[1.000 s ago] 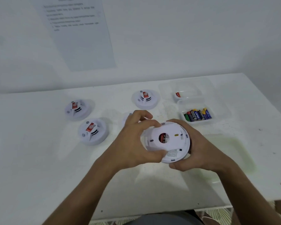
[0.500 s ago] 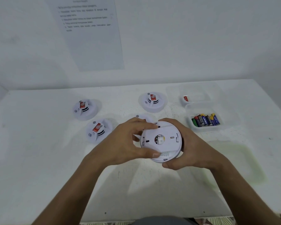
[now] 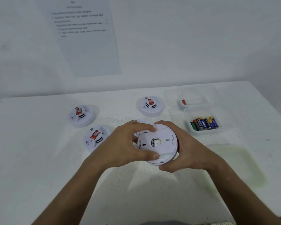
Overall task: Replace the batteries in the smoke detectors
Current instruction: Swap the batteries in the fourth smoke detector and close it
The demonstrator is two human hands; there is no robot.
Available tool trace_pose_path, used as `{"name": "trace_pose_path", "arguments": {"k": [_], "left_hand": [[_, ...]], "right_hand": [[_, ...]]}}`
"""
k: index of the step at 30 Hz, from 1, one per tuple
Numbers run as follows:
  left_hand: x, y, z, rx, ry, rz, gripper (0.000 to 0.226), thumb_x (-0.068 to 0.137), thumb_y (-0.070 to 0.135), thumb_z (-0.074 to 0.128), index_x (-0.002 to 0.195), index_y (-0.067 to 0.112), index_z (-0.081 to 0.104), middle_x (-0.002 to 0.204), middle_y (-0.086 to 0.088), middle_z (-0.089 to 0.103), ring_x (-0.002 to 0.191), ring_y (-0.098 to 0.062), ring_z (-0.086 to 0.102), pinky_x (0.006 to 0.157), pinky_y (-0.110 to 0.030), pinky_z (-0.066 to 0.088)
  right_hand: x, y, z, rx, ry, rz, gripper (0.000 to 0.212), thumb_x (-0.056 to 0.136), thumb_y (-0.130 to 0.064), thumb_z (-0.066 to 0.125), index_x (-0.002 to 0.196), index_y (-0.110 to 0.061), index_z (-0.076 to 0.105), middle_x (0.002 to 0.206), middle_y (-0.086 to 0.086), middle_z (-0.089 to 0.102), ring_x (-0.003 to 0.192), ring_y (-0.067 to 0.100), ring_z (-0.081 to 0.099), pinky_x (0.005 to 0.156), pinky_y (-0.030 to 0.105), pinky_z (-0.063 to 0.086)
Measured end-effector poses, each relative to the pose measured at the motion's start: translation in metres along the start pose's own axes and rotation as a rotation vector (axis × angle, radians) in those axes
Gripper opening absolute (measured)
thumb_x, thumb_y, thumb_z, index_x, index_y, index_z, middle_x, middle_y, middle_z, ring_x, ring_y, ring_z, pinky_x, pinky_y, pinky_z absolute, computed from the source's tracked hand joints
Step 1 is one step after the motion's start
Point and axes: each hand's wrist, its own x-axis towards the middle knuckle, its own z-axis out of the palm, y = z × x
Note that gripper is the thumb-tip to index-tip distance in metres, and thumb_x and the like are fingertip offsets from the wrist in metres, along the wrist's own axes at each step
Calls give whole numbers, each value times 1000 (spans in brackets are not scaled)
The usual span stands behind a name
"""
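My left hand [image 3: 122, 146] and right hand [image 3: 187, 151] grip the smoke detector [image 3: 158, 143], fingers curled round its rim, above the stained white table [image 3: 39, 159] against a white wall [image 3: 185, 38].

A white tabletop [image 3: 39, 159] stood against a white wall. Three smoke detectors lay on it: one at the far left [image 3: 81, 115], one nearer [image 3: 96, 137], one toward the back [image 3: 150, 106]. To the right sat a clear tub of batteries [image 3: 203, 123] and, just behind it, another tub [image 3: 191, 99] with one red item. A yellowish stain [image 3: 234, 166] marked the right side.
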Motion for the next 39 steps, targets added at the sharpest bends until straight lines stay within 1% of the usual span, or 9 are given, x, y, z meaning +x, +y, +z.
{"name": "trace_pose_path", "arguments": {"k": [2,5,11,16,20,26,30,36,39], "left_hand": [[0,-1,2,-3,26,-7,62,55,41,91,111,44,64,115,22,56,97,-5,65,67,-18,53],[1,-3,3,16,5,-4,61,58,37,90,111,46,62,116,20,55,104,-8,62,76,-25,58],[1,-10,-10,55,-111,113,68,60,22,88,121,35,63,108,15,52,98,-9,63,63,-13,49],[5,-12,-15,8,-144,134,68,58,20,89,121,29,65,90,24,45,89,-9,61,58,-14,47],[5,-8,-10,-9,-58,136,64,58,14,91,115,33,66,91,25,51,87,-5,64,57,-11,47],[6,-8,-5,-72,17,144,61,59,10,90,112,26,66,98,19,56,89,-7,68,56,-15,50],[7,-10,-5,-68,-25,177,62,57,16,90,115,20,67,100,16,55,89,-16,68,54,-20,52],[11,-11,-3,-49,-26,220,62,54,26,87,112,18,69,94,8,52,76,-26,66,49,-16,44],[13,-12,-5,-81,-35,205,63,55,27,86,115,20,69,97,11,52,80,-23,66,52,-19,47]], "right_hand": [[1,1,2,2,9,-3,96,61,11,86,136,-30,41,128,-28,55,122,7,56,88,15,49],[2,3,3,-12,7,13,95,62,7,88,138,-25,41,129,-18,57,123,12,56,94,21,51],[5,-1,1,25,-39,30,94,56,2,86,134,-28,43,122,-24,58,119,8,57,88,16,50],[8,3,5,32,-24,30,96,56,1,85,139,-22,42,130,-9,58,124,22,56,95,28,52],[8,3,0,34,-10,31,94,56,0,86,136,-24,44,128,-18,59,122,16,57,93,21,50],[9,4,-4,17,58,11,95,54,-6,86,137,-22,44,128,-10,58,123,20,56,97,33,52],[11,1,-13,24,-36,15,94,53,1,85,135,-23,45,124,-17,60,121,16,58,93,22,51],[11,0,-18,76,-92,24,95,52,-6,88,135,-22,46,125,-13,62,121,19,58,94,23,50],[9,4,-16,103,-97,53,96,53,3,87,135,-23,45,125,-17,60,122,14,57,93,20,49]]}}
